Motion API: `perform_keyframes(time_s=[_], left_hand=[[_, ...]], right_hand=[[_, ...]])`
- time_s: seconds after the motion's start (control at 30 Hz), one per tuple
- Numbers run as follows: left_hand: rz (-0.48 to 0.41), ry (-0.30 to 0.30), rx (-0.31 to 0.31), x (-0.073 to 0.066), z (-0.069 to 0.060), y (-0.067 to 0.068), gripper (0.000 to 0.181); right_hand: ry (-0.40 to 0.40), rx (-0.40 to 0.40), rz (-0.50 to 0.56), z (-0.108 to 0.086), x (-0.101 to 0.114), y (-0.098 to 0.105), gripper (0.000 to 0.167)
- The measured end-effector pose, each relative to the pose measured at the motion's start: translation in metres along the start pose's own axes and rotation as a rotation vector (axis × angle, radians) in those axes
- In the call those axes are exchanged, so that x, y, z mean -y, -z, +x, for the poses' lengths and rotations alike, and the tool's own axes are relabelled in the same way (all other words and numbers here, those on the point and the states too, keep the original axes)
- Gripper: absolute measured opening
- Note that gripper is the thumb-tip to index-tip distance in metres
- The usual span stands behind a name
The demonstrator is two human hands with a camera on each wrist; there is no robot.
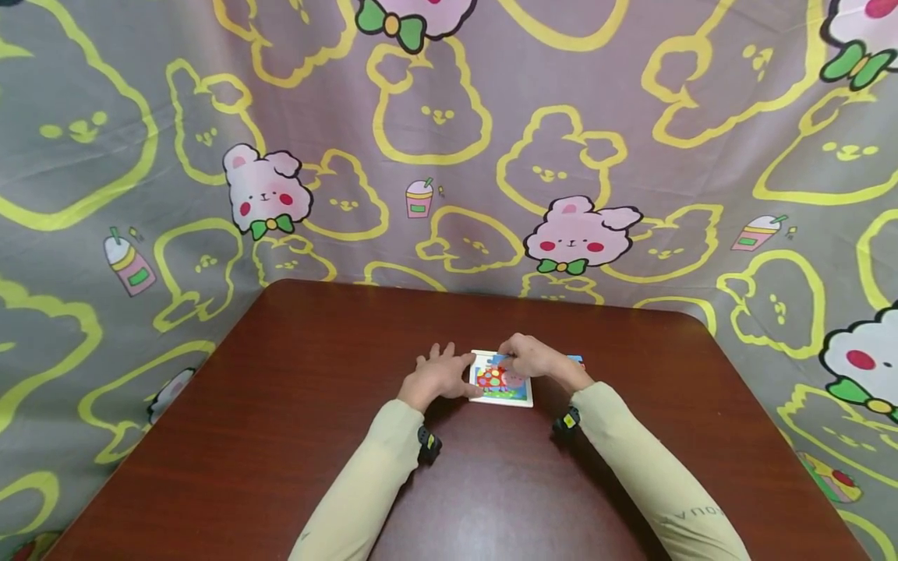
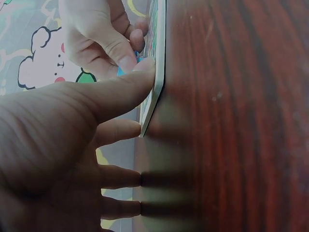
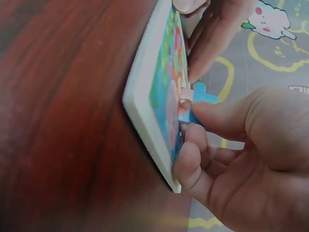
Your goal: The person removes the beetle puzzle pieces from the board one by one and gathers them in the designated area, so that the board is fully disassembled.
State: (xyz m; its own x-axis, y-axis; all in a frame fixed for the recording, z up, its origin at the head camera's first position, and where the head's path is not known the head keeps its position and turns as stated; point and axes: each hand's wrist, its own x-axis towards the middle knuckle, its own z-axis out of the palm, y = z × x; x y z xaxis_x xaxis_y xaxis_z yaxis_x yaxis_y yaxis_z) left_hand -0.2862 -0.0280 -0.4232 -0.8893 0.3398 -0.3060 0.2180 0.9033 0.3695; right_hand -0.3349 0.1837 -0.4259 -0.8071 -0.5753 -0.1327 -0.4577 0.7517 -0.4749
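Note:
A jigsaw puzzle board [image 1: 515, 403] with a pale rim lies on the table, showing a colourful picture with a red spotted shape. My right hand [image 1: 535, 360] is over its right part and pinches a blue jigsaw piece [image 3: 205, 95] between thumb and fingers. That piece is tilted up from the board's face in the right wrist view, its pink part towards the board. My left hand [image 1: 440, 375] is at the board's left edge with fingers spread; its thumb [image 2: 130, 84] touches the rim. The right hand hides part of the picture in the head view.
Beyond the right wrist, a blue and red item [image 1: 577, 360] lies partly hidden on the table. The brown wooden table [image 1: 316, 358] reaches back to a grey curtain [image 1: 477, 179] printed with cartoon animals. Each wrist wears a small black camera.

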Motion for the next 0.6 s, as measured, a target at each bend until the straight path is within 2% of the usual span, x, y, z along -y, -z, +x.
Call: perform_keyframes(time_s=[0.23, 0.4, 0.6], left_hand=[[-0.005, -0.003, 0.003, 0.000, 0.000, 0.001, 0.076], [0.002, 0.003, -0.001, 0.001, 0.000, 0.001, 0.076], [0.001, 0.001, 0.001, 0.000, 0.000, 0.001, 0.076]], right_hand=[[-0.022, 0.057, 0.037, 0.004, 0.002, 0.005, 0.017], [-0.028, 0.081, 0.023, 0.002, 0.005, 0.011, 0.019], [-0.076, 0.078, 0.143, -0.007, -0.001, 0.019, 0.021]])
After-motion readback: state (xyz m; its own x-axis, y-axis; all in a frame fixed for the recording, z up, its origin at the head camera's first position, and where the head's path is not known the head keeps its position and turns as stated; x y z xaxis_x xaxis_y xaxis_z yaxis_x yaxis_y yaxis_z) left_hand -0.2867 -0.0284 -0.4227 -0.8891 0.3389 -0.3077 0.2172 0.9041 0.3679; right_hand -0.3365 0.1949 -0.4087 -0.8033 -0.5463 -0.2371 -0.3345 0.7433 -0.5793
